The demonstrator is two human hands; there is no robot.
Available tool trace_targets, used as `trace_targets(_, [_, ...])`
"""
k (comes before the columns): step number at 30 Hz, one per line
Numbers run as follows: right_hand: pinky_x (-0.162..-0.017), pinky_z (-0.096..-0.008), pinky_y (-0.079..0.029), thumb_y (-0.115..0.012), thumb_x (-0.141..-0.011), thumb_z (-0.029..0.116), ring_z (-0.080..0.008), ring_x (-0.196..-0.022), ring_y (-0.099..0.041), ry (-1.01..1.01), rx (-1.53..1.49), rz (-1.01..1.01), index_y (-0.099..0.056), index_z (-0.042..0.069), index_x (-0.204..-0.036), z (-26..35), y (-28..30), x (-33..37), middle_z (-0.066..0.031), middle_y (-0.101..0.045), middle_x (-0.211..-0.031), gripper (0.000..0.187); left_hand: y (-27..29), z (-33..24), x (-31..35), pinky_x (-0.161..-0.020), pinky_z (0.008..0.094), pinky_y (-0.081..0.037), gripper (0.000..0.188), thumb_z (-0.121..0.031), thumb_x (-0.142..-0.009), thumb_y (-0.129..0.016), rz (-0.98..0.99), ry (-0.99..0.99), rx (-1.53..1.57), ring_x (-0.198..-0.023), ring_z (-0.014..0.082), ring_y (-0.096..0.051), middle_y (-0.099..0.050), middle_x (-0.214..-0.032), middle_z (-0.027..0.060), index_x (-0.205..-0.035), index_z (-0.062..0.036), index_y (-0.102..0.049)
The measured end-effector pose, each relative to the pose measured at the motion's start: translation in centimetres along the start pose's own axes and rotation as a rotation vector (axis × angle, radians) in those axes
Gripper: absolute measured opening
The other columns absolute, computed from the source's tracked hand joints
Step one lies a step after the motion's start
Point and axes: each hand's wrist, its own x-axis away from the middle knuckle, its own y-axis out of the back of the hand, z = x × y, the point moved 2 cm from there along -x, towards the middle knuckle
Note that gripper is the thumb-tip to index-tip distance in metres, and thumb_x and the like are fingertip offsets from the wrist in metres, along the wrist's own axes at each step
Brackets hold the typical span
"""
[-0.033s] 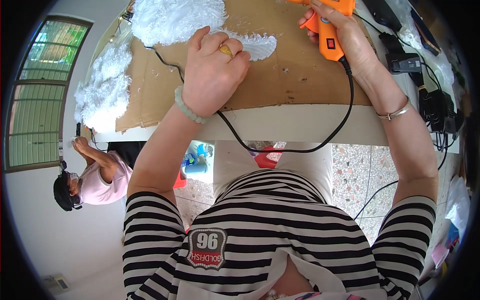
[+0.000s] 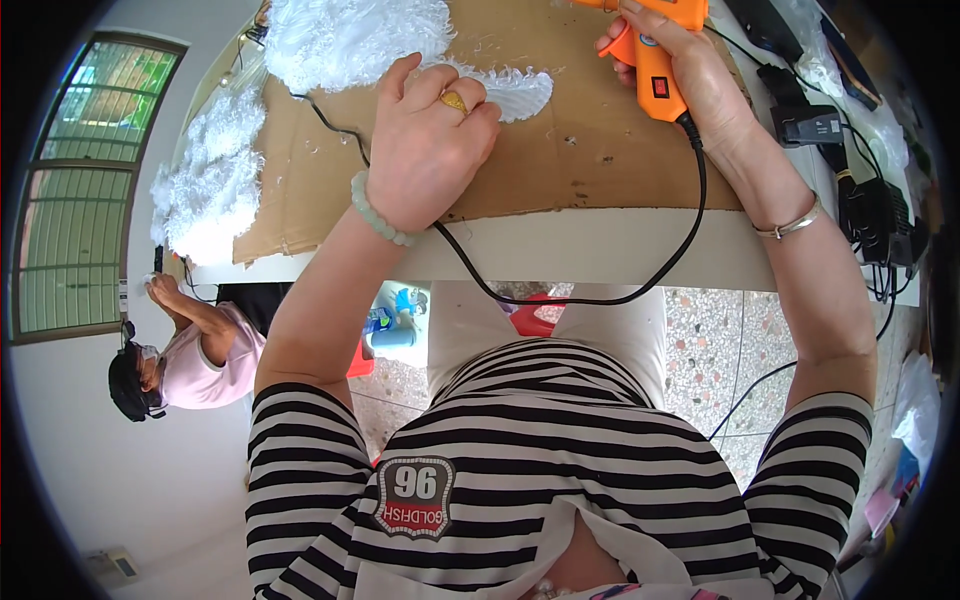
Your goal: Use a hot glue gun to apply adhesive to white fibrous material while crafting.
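Note:
My right hand (image 2: 690, 75) is wrapped around the handle of an orange glue gun (image 2: 660, 90), with a finger at its trigger; its front end runs out past the top edge. A black cord (image 2: 690, 230) drops from the handle and loops left under my left wrist. My left hand (image 2: 435, 140) rests over the cardboard with its fingers curled in, closed on a white feathery piece (image 2: 525, 95). The piece's rounded, ribbed end sticks out to the right of the knuckles. My fingertips are hidden beneath the hand.
A big fluffy white heap (image 2: 355, 40) lies beyond my left hand, and another white heap (image 2: 215, 165) at the table's left. Brown cardboard (image 2: 600, 170) covers the tabletop. Black adapters and wires (image 2: 875, 215) crowd the right side. A person in pink (image 2: 210, 350) works at the left.

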Motion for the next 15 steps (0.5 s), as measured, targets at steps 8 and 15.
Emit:
trace_targets(8, [-0.061, -0.0259, -0.047, -0.054, -0.093, 0.021, -0.0153, -0.066, -0.059, -0.007, 0.020, 0.024, -0.060, 0.002, -0.093, -0.2, 0.3, -0.1, -0.0075, -0.063, -0.078, 0.020, -0.6, 0.0, -0.2, -0.089, 0.0431, -0.041, 0.009, -0.006, -0.068, -0.067, 0.003, 0.027, 0.033, -0.092, 0.0221, -0.055, -0.059, -0.085, 0.0018, -0.075, -0.0078, -0.061])
trace_targets(15, [-0.062, -0.0263, -0.047, -0.054, -0.093, 0.022, -0.0155, -0.068, -0.059, -0.005, 0.019, 0.039, -0.060, 0.002, -0.095, -0.7, 0.5, -0.4, -0.0068, -0.063, -0.078, 0.021, -1.7, 2.5, 0.0, -0.083, 0.0379, -0.044, 0.003, -0.006, -0.076, -0.062, 0.151, 0.232, 0.437, -0.087, 0.0280, -0.058, -0.065, -0.092, 0.0048, -0.078, -0.0051, -0.061])
